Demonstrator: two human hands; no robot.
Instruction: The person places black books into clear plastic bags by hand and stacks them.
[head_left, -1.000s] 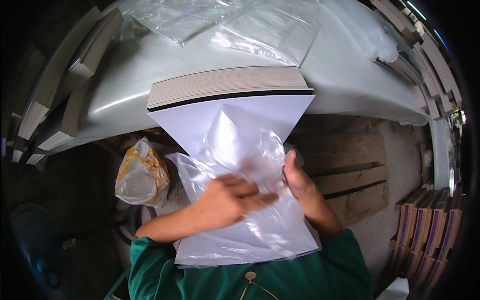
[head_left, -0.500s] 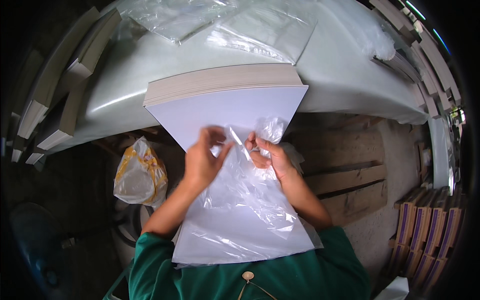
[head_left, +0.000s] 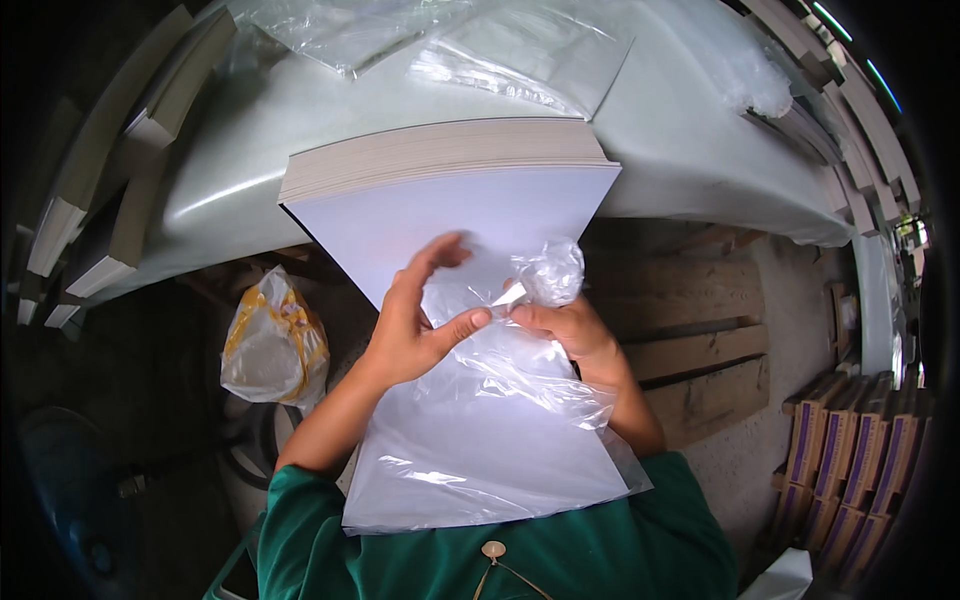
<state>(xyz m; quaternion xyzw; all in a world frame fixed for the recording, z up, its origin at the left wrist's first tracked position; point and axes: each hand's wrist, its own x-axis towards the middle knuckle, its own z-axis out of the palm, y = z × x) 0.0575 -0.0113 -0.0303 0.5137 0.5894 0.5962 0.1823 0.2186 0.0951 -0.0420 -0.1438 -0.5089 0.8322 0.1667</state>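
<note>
Here, a clear plastic bag (head_left: 500, 400) lies on a thick stack of white paper (head_left: 450, 190) at the near edge of the surface (head_left: 700, 130), its mouth not yet opened (paper all outside). Left hand (head_left: 410, 320) and right hand (head_left: 565, 325) pinch its crumpled top, fingers (head_left: 470, 322) nearly closed.

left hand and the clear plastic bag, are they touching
Touching. The head view shows the left hand pinching the clear plastic bag between thumb and fingers, above the paper stack.
</note>
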